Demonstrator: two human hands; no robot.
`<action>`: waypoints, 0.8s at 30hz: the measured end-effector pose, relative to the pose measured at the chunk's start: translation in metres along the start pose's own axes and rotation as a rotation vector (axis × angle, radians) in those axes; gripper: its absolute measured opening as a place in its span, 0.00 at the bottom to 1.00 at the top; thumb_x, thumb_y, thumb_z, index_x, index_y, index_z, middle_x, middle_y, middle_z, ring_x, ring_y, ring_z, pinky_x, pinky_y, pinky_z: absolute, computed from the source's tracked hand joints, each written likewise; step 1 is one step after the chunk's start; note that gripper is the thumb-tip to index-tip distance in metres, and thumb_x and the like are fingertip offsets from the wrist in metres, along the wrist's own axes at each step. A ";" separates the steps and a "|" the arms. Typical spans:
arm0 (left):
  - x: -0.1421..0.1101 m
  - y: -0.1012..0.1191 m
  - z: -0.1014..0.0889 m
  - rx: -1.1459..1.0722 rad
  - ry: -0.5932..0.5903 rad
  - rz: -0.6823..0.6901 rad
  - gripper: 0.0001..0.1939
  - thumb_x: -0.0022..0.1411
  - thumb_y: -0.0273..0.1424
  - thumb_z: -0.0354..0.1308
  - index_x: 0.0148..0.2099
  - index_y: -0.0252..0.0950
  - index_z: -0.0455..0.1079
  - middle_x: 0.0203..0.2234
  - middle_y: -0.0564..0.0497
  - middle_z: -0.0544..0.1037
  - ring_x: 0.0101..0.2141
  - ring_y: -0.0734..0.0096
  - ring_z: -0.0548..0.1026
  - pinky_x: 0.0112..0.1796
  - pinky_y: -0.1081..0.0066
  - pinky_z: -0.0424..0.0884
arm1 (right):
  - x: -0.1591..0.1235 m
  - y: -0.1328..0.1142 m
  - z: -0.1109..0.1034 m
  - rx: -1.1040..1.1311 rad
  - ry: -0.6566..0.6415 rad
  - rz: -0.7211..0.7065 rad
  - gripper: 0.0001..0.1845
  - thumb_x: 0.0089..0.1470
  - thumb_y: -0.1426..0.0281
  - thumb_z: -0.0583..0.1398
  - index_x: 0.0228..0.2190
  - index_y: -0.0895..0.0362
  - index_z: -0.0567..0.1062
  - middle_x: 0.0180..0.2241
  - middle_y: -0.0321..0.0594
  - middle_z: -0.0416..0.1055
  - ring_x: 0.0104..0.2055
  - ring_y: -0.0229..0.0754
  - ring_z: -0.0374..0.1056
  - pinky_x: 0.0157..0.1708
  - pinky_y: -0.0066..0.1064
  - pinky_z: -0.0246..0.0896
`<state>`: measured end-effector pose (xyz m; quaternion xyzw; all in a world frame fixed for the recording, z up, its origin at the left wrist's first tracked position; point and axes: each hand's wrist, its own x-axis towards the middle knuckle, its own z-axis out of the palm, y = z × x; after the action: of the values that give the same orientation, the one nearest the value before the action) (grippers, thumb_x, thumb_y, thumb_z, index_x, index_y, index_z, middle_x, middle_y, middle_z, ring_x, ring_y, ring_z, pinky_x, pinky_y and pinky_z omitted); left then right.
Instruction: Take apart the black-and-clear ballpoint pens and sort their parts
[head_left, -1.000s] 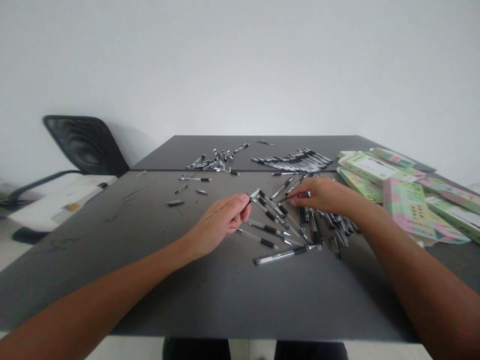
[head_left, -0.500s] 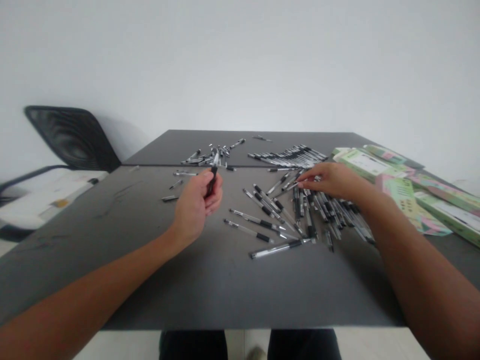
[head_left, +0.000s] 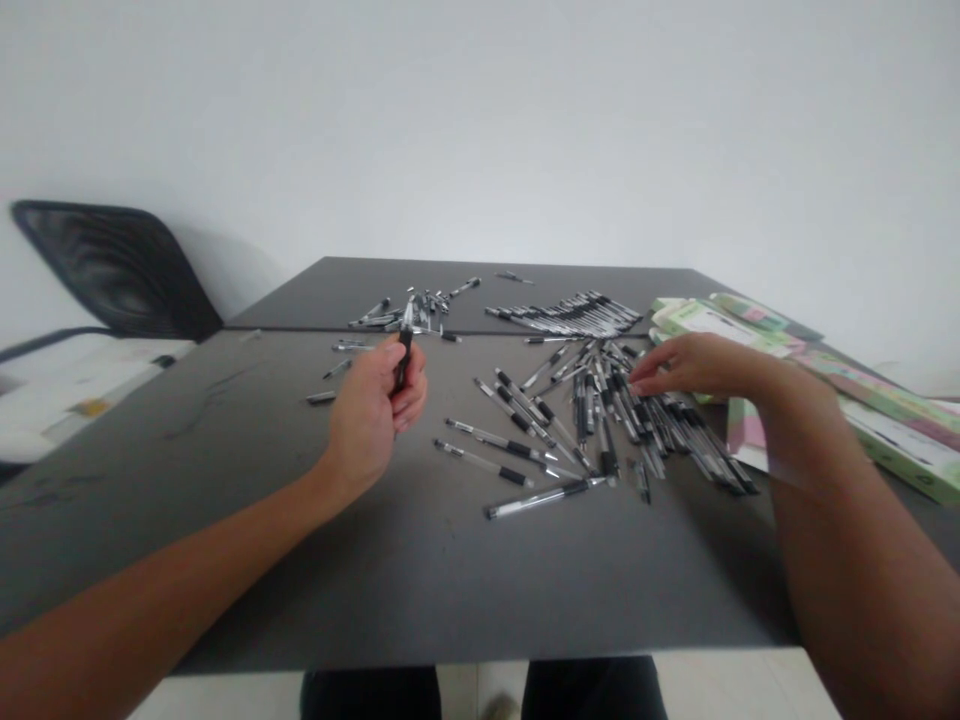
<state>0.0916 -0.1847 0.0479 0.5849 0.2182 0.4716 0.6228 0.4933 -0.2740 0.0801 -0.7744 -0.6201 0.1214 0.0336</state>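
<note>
My left hand [head_left: 379, 400] is closed around a pen [head_left: 405, 350] with a black grip, its silvery tip pointing up and away from me. Over the right side of a loose heap of clear-barrelled pens [head_left: 626, 410] hovers my right hand [head_left: 694, 367], fingers slightly bent and apart, with nothing visible in them. Between the hands several pens lie spread out, among them one long pen [head_left: 540, 498] nearest me. Farther back, a neat row of pens [head_left: 574, 315] fans across the table, and a pile of pen caps and pens [head_left: 416, 312] sits to its left.
Green and pink pen boxes [head_left: 885, 395] lie at the right, partly behind my right arm. A few small pen parts [head_left: 337, 370] are scattered left of my left hand. A black mesh chair [head_left: 120, 265] stands beyond the left edge of the dark table [head_left: 420, 590].
My left hand has moved left and turned its pen upright, away from the heap. My right hand has let go of a pen at the heap and shifted right. The view has turned slightly.
</note>
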 end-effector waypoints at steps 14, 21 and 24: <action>-0.002 0.000 0.001 0.072 -0.031 -0.031 0.17 0.67 0.41 0.57 0.28 0.40 0.61 0.15 0.62 0.54 0.14 0.79 0.51 0.17 0.77 0.52 | 0.015 -0.009 0.014 -0.013 -0.123 -0.184 0.21 0.50 0.51 0.70 0.43 0.47 0.89 0.35 0.38 0.86 0.33 0.48 0.81 0.33 0.35 0.70; -0.002 -0.004 0.001 0.093 -0.066 -0.049 0.16 0.64 0.42 0.59 0.28 0.40 0.62 0.14 0.62 0.54 0.14 0.79 0.51 0.17 0.77 0.52 | 0.008 -0.027 0.009 -0.055 0.002 -0.176 0.19 0.53 0.52 0.68 0.42 0.46 0.90 0.38 0.39 0.86 0.39 0.51 0.81 0.38 0.38 0.70; -0.002 -0.005 0.001 0.093 -0.078 -0.061 0.17 0.64 0.42 0.60 0.28 0.40 0.62 0.14 0.62 0.54 0.14 0.79 0.51 0.17 0.77 0.51 | 0.009 -0.035 0.013 -0.035 -0.034 -0.219 0.20 0.54 0.50 0.67 0.42 0.47 0.90 0.41 0.40 0.86 0.43 0.53 0.81 0.41 0.39 0.71</action>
<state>0.0933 -0.1859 0.0432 0.6242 0.2334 0.4185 0.6171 0.4588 -0.2584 0.0734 -0.7002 -0.7036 0.1193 0.0223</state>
